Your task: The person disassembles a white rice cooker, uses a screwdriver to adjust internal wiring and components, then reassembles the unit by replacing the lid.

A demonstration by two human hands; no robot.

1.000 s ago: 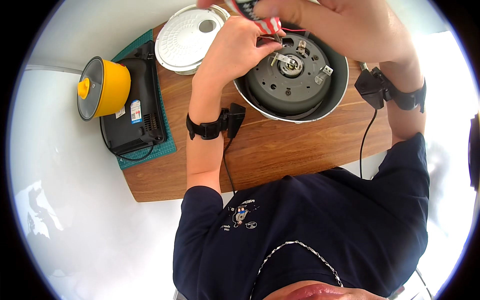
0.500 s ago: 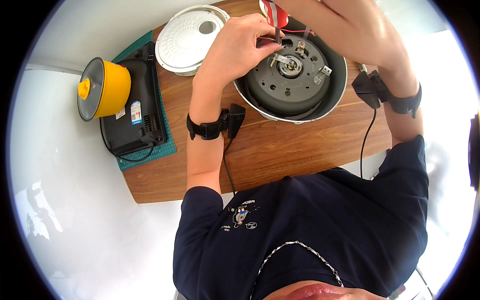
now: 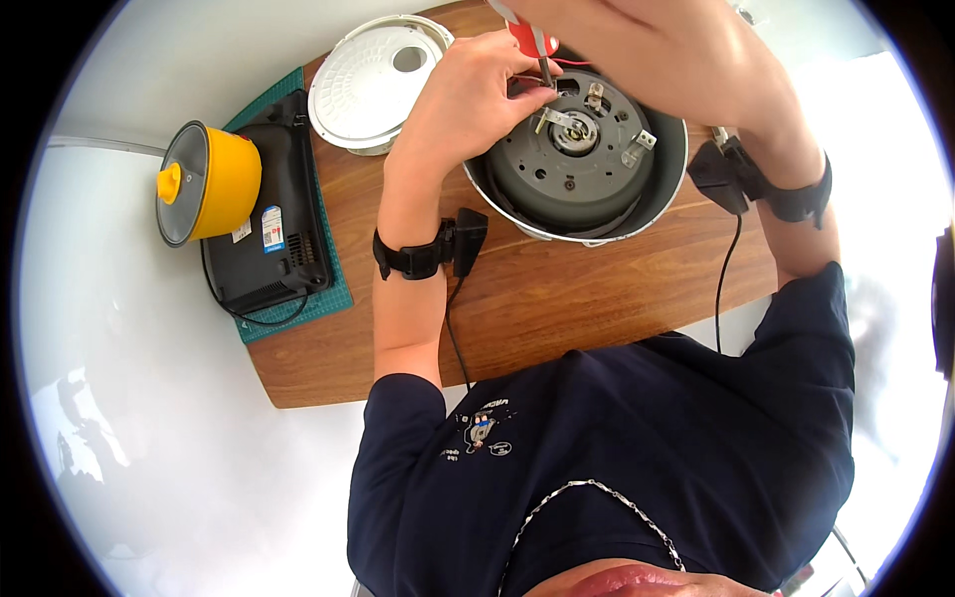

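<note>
**A straight push mattered most**

At the top centre of the frame, the driver (image 3: 534, 40) slanted down, its red handle cut off by the upper edge and its tip at the far rim of the grey disc (image 3: 602, 164). That disc sat inside the round shell (image 3: 674, 154), just right of upper centre on the table (image 3: 587, 298). The left hand (image 3: 476, 92) came in from the left, thumb and forefinger drawn close together at the tip; they seemed to be pinching a small metal part (image 3: 553, 87), mostly hidden. The right hand lay beyond the upper edge, so its grip could not be told; only its forearm (image 3: 686, 70) crossed the upper right.

Doing this well called, in my judgement, for the shaft in line with whatever it met, with firm pressure before any turn, since a tilted tip could slip. The pinch had to be steady enough to stop the part twisting, yet the fingertips sat very near the tip and would have been safer a little to one side. The red wire (image 3: 572, 62), close to the right of the shaft, needed to be clear of the blade. The bright upright tabs (image 3: 638, 149) on the disc looked easy to bend, so neither wrist should have leaned there. A braced shell would have helped too, as no hand visibly held it.
</note>
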